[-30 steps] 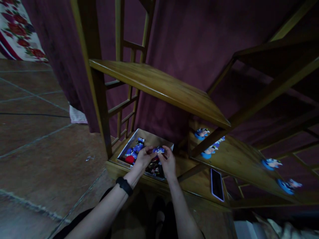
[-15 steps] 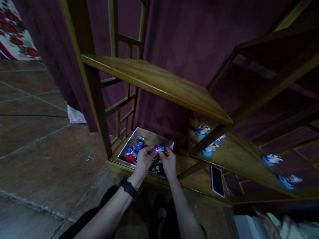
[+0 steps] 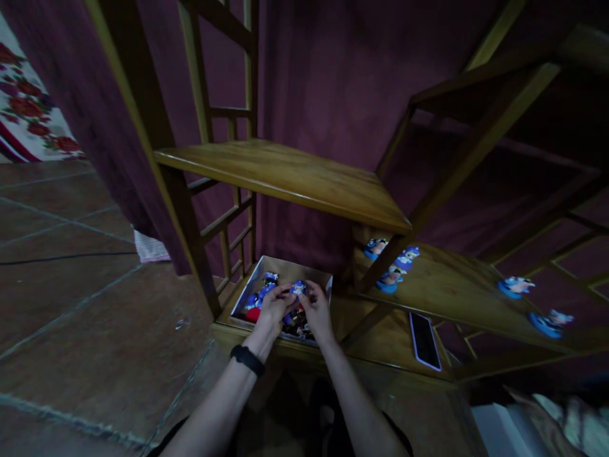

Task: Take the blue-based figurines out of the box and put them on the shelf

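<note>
A small blue-and-white figurine [image 3: 299, 289] is pinched between my left hand [image 3: 276, 306] and my right hand [image 3: 316, 308], above an open box. The fingers of both hands close on its two sides. Below them the shallow white-walled box [image 3: 321, 277] sits on the bottom shelf. Inside lie more blue figurines [image 3: 259, 297], a red piece [image 3: 253, 314] at the left front, and dark pieces [image 3: 297, 325] too dim to make out. My hands and wrists hide part of the box's contents.
On the shelf to the right stand several figurines on blue bases, one cluster [image 3: 391, 278] near the post and a pair [image 3: 516, 285] farther right. A phone [image 3: 425, 341] lies on the lower board. Above my hands juts a wooden shelf [image 3: 285, 176]; a slanted post [image 3: 385, 263] rises right.
The figurine has turned in my fingers from lying sideways to upright, its front towards me. My view has shifted slightly; the box and shelf figurines stay in place.
</note>
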A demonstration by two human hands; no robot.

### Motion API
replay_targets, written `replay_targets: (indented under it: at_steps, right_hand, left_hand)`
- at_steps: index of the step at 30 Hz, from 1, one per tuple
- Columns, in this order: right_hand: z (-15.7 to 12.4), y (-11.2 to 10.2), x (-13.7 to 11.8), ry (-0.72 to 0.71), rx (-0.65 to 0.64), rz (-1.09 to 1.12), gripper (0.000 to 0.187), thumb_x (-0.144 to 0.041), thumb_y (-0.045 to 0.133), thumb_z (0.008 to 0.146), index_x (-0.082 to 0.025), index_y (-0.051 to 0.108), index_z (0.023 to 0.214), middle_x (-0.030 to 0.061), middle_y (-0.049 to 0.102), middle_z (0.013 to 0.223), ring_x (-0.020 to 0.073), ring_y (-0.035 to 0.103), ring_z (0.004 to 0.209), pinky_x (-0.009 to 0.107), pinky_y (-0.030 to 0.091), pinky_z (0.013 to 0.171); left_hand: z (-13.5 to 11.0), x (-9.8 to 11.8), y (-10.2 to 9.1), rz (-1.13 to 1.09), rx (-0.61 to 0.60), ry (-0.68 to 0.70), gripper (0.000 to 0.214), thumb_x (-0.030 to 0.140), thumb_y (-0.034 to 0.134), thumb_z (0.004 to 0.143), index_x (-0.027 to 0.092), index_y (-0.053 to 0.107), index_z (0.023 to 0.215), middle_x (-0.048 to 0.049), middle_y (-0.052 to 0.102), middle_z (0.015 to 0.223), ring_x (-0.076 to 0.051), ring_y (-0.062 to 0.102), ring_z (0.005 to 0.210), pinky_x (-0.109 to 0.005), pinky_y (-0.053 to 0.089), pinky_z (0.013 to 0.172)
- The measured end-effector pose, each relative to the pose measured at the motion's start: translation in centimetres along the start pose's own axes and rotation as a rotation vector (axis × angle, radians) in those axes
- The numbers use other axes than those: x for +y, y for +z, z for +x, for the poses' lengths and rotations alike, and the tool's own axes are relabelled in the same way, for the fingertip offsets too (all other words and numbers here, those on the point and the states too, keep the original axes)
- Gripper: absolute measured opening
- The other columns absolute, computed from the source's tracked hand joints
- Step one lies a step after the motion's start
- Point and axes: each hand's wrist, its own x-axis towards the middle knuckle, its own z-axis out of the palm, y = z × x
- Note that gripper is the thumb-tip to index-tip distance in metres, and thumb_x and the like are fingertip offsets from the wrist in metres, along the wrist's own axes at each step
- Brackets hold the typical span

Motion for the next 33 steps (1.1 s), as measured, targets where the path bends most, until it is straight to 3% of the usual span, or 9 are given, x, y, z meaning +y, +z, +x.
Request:
replay_targets:
  at_steps: [5, 15, 20, 25, 28, 33]
  right_hand:
    - [0.0, -1.0, -0.2, 0.175, -0.111, 0.282, 0.03, -0.035, 0.057, 0.071, -0.02, 0.061, 0.097, 0.0033, 0.064, 0.096, 0.0177, 0.059, 0.089, 0.03, 0.046, 0.078]
    - [0.4, -1.9, -0.7, 0.292, -0.225, 0.409, 0.029, -0.036, 0.067, 0.061, -0.018, 0.063, 0.084, 0.0015, 0.066, 0.085, 0.0169, 0.06, 0.08, 0.03, 0.047, 0.074]
    - [0.3, -2.0, -0.4, 0.366, -0.205, 0.448, 0.032, -0.036, 0.072, 0.054, -0.017, 0.064, 0.079, 0.0019, 0.066, 0.079, 0.016, 0.061, 0.072, 0.029, 0.047, 0.07]
    - [0.0, -1.3, -0.4, 0.449, -0.098, 0.507, 0.032, -0.033, 0.074, 0.05, -0.016, 0.064, 0.076, 0.0008, 0.066, 0.073, 0.0155, 0.061, 0.066, 0.029, 0.048, 0.065]
    - [-0.1, -0.8, -0.4, 0.421, -0.042, 0.493, 0.031, -0.033, 0.07, 0.053, -0.017, 0.065, 0.079, 0.0016, 0.067, 0.075, 0.0168, 0.061, 0.068, 0.03, 0.049, 0.066]
    - [0.2, -0.7, -0.3, 0.213, -0.072, 0.372, 0.024, -0.029, 0.06, 0.065, -0.019, 0.064, 0.086, 0.0016, 0.067, 0.087, 0.0167, 0.061, 0.081, 0.031, 0.047, 0.077]
  left_hand:
    - [-0.6, 0.8, 0.0, -0.048, -0.016, -0.175, 0.026, -0.001, 0.067, 0.061, 0.013, 0.062, 0.083, -0.0038, 0.066, 0.07, -0.013, 0.064, 0.066, -0.027, 0.054, 0.066]
    - [-1.2, 1.4, 0.8, 0.174, -0.082, -0.084, 0.028, 0.009, 0.076, 0.053, 0.011, 0.064, 0.078, -0.004, 0.066, 0.066, -0.014, 0.063, 0.06, -0.026, 0.055, 0.058]
    - [-1.0, 1.1, 0.8, 0.213, -0.082, -0.072, 0.027, 0.01, 0.078, 0.051, 0.01, 0.065, 0.075, -0.0048, 0.067, 0.065, -0.015, 0.063, 0.059, -0.027, 0.055, 0.056]
    - [-0.7, 0.5, 0.8, 0.184, -0.017, -0.081, 0.022, 0.006, 0.075, 0.053, 0.01, 0.064, 0.071, -0.0043, 0.066, 0.064, -0.014, 0.063, 0.057, -0.026, 0.055, 0.057]
    - [-0.5, 0.2, 0.9, 0.133, -0.008, -0.071, 0.02, 0.005, 0.073, 0.056, 0.01, 0.063, 0.072, -0.0041, 0.066, 0.065, -0.013, 0.063, 0.059, -0.026, 0.055, 0.059]
    - [-0.5, 0.3, 1.0, 0.079, -0.076, -0.043, 0.027, 0.007, 0.074, 0.054, 0.012, 0.061, 0.077, -0.0019, 0.065, 0.066, -0.013, 0.062, 0.063, -0.029, 0.054, 0.066]
